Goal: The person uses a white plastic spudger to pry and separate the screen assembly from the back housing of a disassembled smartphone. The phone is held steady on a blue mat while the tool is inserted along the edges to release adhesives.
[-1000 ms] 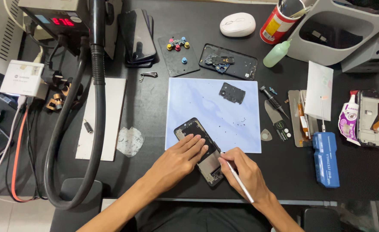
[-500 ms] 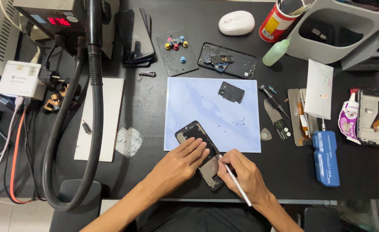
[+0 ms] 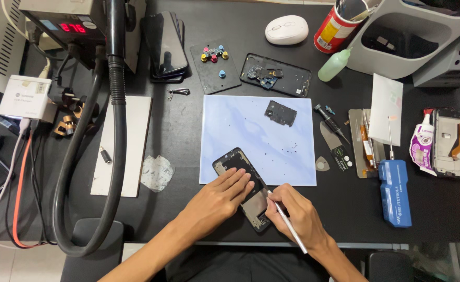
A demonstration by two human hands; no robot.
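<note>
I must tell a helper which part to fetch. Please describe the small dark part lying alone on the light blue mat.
Find the light blue mat in the middle of the black table. Near its upper right edge lies a small dark squarish part, alone. Unlike the opened phone under both hands at the mat's lower edge, nothing touches it.

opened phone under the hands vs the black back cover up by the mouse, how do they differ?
The opened phone lies half on the pale blue mat, pinned by the left hand, with the right hand working a white tool into it. The back cover lies untouched on the bare black table. The phone is angled diagonally; the cover lies almost level. Both are dark, rectangular and lie flat with their insides showing.
</note>
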